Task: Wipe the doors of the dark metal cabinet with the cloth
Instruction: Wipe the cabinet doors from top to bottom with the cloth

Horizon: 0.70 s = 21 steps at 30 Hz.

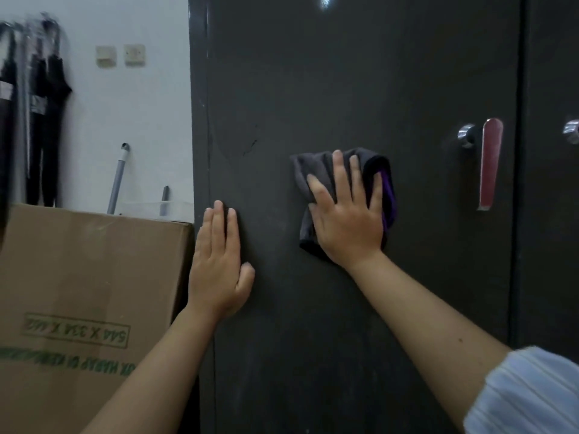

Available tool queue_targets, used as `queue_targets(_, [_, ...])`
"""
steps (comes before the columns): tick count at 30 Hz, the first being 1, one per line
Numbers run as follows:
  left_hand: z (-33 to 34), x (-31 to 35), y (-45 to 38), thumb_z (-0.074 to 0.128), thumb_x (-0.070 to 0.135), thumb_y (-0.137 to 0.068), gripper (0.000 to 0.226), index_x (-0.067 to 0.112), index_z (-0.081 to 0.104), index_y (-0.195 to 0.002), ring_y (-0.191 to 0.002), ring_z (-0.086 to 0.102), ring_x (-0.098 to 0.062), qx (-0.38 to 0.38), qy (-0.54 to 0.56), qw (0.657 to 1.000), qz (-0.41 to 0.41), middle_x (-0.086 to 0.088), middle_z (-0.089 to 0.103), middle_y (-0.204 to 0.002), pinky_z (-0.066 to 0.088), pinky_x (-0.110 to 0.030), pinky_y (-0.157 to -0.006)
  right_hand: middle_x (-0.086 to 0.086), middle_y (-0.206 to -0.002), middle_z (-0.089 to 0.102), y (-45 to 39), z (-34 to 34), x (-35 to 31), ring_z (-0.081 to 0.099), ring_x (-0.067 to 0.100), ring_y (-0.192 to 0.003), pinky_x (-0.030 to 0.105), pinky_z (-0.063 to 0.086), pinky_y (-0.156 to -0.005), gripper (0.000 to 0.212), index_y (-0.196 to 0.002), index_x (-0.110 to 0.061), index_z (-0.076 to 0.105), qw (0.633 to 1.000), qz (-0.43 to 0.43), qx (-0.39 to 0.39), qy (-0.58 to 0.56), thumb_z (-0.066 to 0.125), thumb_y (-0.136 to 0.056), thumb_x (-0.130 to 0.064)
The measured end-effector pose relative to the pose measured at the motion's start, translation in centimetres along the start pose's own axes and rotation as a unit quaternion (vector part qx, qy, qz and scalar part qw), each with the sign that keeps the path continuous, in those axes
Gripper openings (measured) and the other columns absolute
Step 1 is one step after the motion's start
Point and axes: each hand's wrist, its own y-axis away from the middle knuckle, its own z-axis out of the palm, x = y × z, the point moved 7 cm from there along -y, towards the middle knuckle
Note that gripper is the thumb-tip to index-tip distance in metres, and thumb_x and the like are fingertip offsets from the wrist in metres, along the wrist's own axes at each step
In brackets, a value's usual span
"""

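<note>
The dark metal cabinet's left door (pixel 360 89) fills the middle of the head view. My right hand (pixel 347 220) presses a crumpled grey cloth (pixel 308 173) with a purple edge flat against that door, fingers straight and spread. My left hand (pixel 217 270) rests flat on the door near its left edge, fingers straight and together. A red and silver handle (pixel 490 164) and a chrome knob (pixel 466 136) sit at the door's right side. The second door (pixel 551 214) shows at the far right.
A large cardboard box (pixel 87 292) stands against the cabinet's left side. Behind it lean a grey pole (pixel 117 180) and dark folded umbrellas (pixel 47 120) against the white wall. Two wall switches (pixel 120 54) sit higher up.
</note>
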Motion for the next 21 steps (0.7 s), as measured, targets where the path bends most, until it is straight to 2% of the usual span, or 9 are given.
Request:
queue_targets(2, [0.0,-0.5,0.0,0.027,0.030,-0.074,0.078,-0.009,0.014,-0.141,-0.140,0.002,-0.037,-0.008,-0.016,1.000,0.013,-0.024,0.003,-0.150,0.010,-0.045,-0.116,0.016,-0.144,0.042,1.7,0.0,-1.9,0.039,0.035,-0.133,0.060,0.029,-0.105,0.037,-0.124,-0.025,0.061,0.998,-0.052,0.011,-0.019,0.051,-0.090,-0.034])
queue_targets(6, [-0.3,-0.9,0.1,0.030,0.026,-0.073,0.077,-0.014,0.020,-0.138,-0.138,0.011,-0.041,-0.013,-0.017,0.999,0.043,-0.030,0.012,-0.147,0.004,-0.035,-0.114,0.013,-0.144,0.042,7.2,-0.1,-6.4,0.039,0.030,-0.134,0.054,0.033,-0.106,0.037,-0.126,-0.028,0.060,0.970,-0.234,-0.010,-0.063,0.049,-0.091,-0.033])
queue_targets(10, [-0.5,-1.1,0.2,0.030,0.024,-0.073,0.075,-0.013,0.020,-0.138,-0.137,0.012,-0.042,-0.015,-0.018,0.998,0.064,-0.029,0.014,-0.147,0.005,-0.035,-0.114,0.008,-0.143,0.045,7.1,-0.2,-6.7,0.041,0.028,-0.132,0.056,0.037,-0.102,0.036,-0.126,-0.029,0.061,0.957,-0.284,-0.012,-0.062,0.048,-0.092,-0.030])
queue_targets(13, [-0.5,-1.0,0.2,0.028,0.026,-0.073,0.076,-0.011,0.019,-0.139,-0.138,0.007,-0.041,-0.010,-0.020,0.998,0.067,-0.029,0.012,-0.148,0.005,-0.036,-0.115,0.007,-0.142,0.045,4.3,-0.2,-6.6,0.042,0.028,-0.132,0.056,0.037,-0.102,0.037,-0.127,-0.030,0.060,0.960,-0.277,-0.005,-0.047,0.048,-0.091,-0.030])
queue_targets(16, [-0.9,-1.3,0.1,0.027,0.028,-0.073,0.078,-0.007,0.013,-0.141,-0.140,0.003,-0.032,-0.002,0.003,0.999,0.045,-0.022,0.005,-0.150,0.005,-0.033,-0.117,0.006,-0.145,0.042,0.8,0.3,-7.1,0.038,0.028,-0.134,0.056,0.033,-0.105,0.040,-0.131,-0.032,0.056,0.970,-0.243,-0.019,-0.020,0.046,-0.092,-0.035])
queue_targets(21, [-1.9,-1.5,-0.8,0.036,0.027,-0.071,0.075,-0.014,0.035,-0.135,-0.134,0.019,-0.043,0.014,-0.043,0.996,0.071,-0.032,0.026,-0.144,0.017,-0.039,-0.110,0.007,-0.151,0.033,-5.7,1.2,-7.5,0.030,0.030,-0.139,0.057,0.022,-0.110,0.044,-0.136,-0.034,0.048,0.989,-0.141,-0.054,-0.011,0.040,-0.093,-0.041])
